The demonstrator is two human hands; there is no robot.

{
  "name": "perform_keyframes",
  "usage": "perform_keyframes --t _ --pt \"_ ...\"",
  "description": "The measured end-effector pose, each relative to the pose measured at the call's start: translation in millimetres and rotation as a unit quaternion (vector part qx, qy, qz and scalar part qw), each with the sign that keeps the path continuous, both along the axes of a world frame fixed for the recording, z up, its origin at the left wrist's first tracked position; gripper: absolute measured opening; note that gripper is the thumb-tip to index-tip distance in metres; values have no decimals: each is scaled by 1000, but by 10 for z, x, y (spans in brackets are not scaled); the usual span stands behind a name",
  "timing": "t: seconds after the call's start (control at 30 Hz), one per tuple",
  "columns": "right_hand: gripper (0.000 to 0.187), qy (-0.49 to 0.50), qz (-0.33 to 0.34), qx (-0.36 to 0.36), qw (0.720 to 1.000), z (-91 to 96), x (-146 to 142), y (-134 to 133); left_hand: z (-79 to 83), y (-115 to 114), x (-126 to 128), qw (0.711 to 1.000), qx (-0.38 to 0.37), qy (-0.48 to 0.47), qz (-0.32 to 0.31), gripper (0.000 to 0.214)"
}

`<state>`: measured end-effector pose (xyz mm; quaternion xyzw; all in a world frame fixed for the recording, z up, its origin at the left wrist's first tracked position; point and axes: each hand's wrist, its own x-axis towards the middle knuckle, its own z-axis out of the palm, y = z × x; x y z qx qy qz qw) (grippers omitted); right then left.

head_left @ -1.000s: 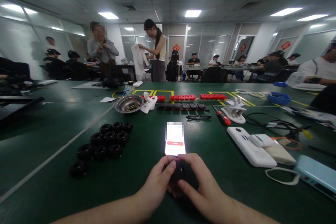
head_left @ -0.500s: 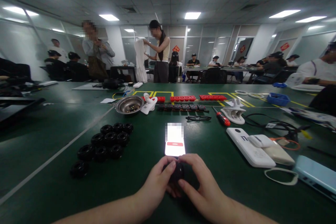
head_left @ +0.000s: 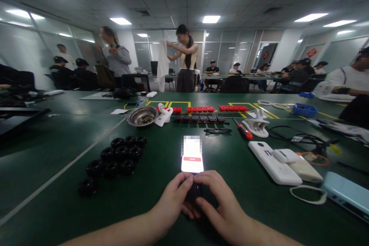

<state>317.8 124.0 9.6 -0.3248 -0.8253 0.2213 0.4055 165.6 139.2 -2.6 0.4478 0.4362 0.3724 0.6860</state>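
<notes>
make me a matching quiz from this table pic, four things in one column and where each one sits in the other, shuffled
Things:
1. black tyre
2. metal bowl
3. red screwdriver
4. lit phone

Places:
A. flat on the green table, just beyond the fingertips
B. held between the left hand and the right hand
C. far side of the table, left of a white clip
D. right of centre, beside another white clip

Pairs: 1-B, 2-C, 3-D, 4-A

Left hand [head_left: 173, 200], right hand [head_left: 223, 209], fingertips together.
</notes>
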Motion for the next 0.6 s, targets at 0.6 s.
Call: perform_keyframes --t 0.6 --pt "37 -9 1 -23 1000 -23 -3 4 -15 3 -4 1000 7 -10 15 36"
